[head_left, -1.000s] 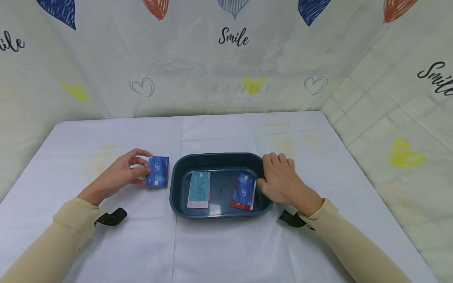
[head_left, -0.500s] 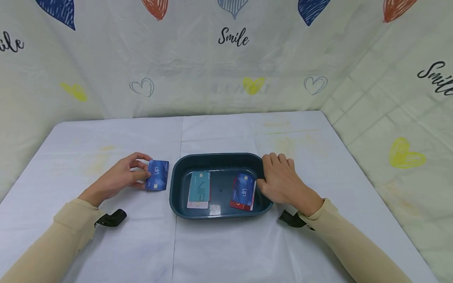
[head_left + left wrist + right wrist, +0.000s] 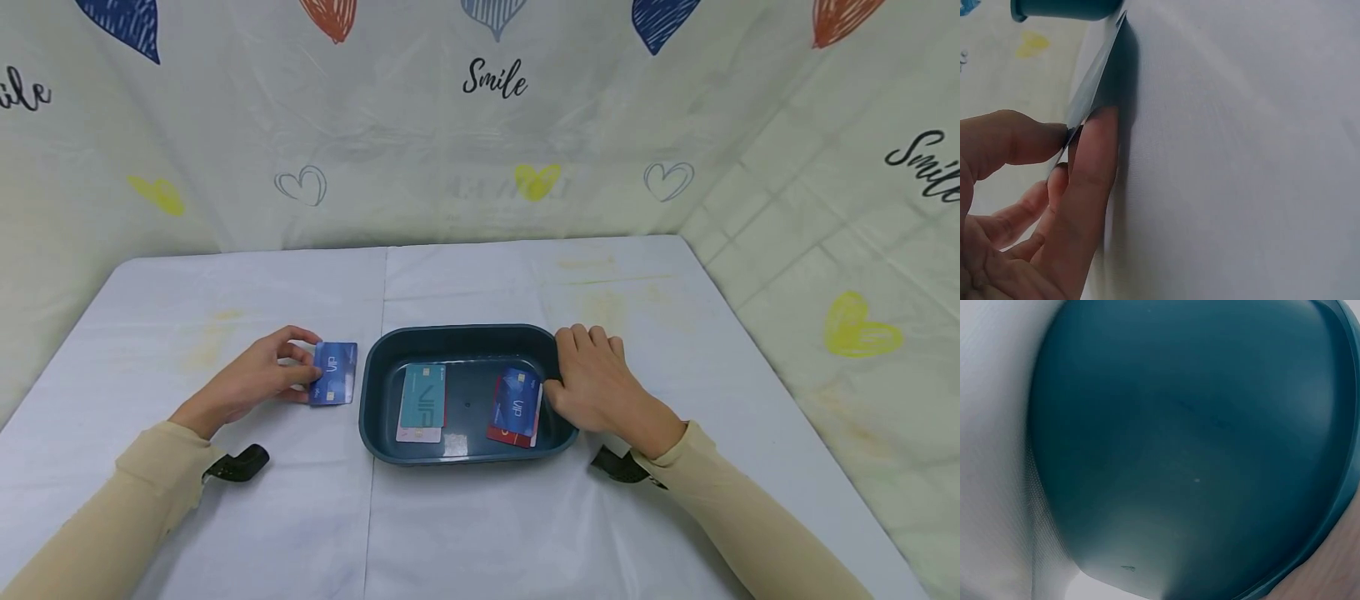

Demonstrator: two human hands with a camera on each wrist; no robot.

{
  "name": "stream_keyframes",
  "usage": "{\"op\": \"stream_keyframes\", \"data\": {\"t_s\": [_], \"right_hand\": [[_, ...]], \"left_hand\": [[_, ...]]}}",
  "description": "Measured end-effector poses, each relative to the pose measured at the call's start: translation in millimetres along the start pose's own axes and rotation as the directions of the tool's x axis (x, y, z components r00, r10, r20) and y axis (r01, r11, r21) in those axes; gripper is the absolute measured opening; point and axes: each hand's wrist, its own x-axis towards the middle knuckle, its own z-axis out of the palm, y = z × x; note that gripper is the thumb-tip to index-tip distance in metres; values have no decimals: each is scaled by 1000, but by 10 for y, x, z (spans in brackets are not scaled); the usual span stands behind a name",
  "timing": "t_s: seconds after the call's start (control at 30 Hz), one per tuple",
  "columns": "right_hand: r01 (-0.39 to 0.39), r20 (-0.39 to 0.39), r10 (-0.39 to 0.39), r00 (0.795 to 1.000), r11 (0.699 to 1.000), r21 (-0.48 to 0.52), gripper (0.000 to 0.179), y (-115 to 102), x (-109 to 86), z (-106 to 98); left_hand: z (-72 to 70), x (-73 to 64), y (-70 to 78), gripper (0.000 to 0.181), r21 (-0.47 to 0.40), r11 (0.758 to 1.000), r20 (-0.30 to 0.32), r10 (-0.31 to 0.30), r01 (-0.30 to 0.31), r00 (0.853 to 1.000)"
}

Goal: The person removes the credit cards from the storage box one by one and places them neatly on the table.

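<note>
My left hand (image 3: pixel 266 372) pinches a blue VIP card (image 3: pixel 337 371) by its left edge, just left of a dark teal plastic tray (image 3: pixel 465 457). In the left wrist view the card (image 3: pixel 1093 84) is tilted, thumb on one face and a finger behind it; its far edge is close to the white cloth. My right hand (image 3: pixel 600 379) grips the tray's right end, fingers over the rim. Inside the tray, a teal VIP card (image 3: pixel 423 396) overlaps a pale one on the left. On the right, another blue VIP card (image 3: pixel 517 400) lies over a red card (image 3: pixel 510 437) and a whitish edge.
A white cloth (image 3: pixel 465 533) with faint yellowish stains covers the table. Behind it hangs a pale curtain (image 3: pixel 420 142) printed with hearts and "Smile". The right wrist view is filled mostly by the tray's outer end wall (image 3: pixel 1191 444).
My left hand and the blue card have shifted slightly toward me, and the card's slant has changed a little. The right hand and the tray have stayed in place.
</note>
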Motion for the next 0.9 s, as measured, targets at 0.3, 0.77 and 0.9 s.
{"op": "stream_keyframes", "data": {"t_s": [0.3, 0.77, 0.9], "right_hand": [[-2, 1, 2, 1000, 1000, 0, 28, -2, -7, -8], [3, -2, -3, 1000, 1000, 3, 28, -3, -7, -8], [1, -1, -1, 1000, 1000, 5, 29, -3, -4, -7]], "left_hand": [[1, 10, 38, 66, 31, 999, -1, -29, 29, 1000], [1, -21, 89, 63, 71, 997, 7, -22, 21, 1000], [2, -17, 97, 62, 94, 995, 3, -26, 26, 1000]]}}
